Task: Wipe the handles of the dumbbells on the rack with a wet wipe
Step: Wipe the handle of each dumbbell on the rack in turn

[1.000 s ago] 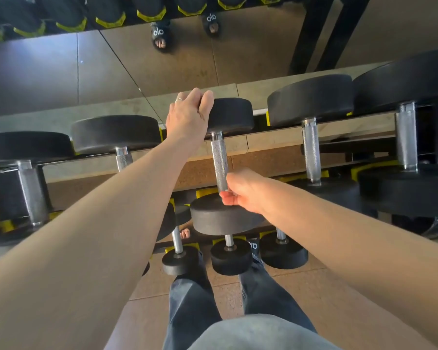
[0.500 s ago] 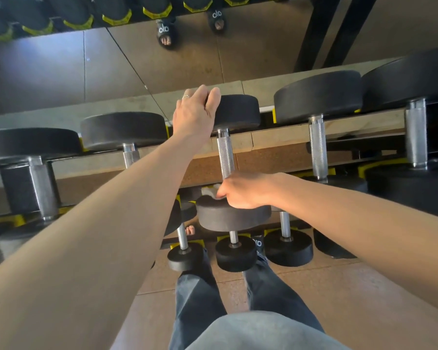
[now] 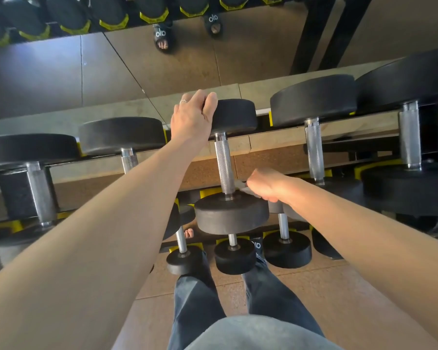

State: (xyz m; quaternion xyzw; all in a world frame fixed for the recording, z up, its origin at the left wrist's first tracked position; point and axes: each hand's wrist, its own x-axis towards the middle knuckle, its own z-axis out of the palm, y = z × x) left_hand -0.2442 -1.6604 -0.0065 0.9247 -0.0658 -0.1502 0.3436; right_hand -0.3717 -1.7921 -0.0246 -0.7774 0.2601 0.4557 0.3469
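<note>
Here's the dumbbell (image 3: 226, 157) in the middle of the rack's upper row, lying front to back, its knurled steel handle (image 3: 223, 165) bare and shiny between two black rubber heads. My right hand (image 3: 266, 185) is just to the right of that handle, down at its near end, right above the near head (image 3: 232, 213). The fingers are curled into a loose fist, pinching the wet wipe (image 3: 243, 186), of which only a pale scrap pokes out toward the steel; whether it touches the handle I can't tell. The wrist is bent inward, and the forearm comes in low from the right. My left hand (image 3: 192, 116) is reaching well forward, arm almost straight, draped over the left edge of the far head (image 3: 234, 116), thumb laid on top and fingers curved down the far side, a ring showing on one finger. The heads look matte and a little dusty, the near one greyer than the far one. Either side sit bigger dumbbells with the same silver handles, resting on yellow-edged cradles (image 3: 366, 170). Below are smaller dumbbells on the lower row (image 3: 234, 256), then my dark trouser legs (image 3: 195, 299) and tan floor tiles (image 3: 314, 299).
</note>
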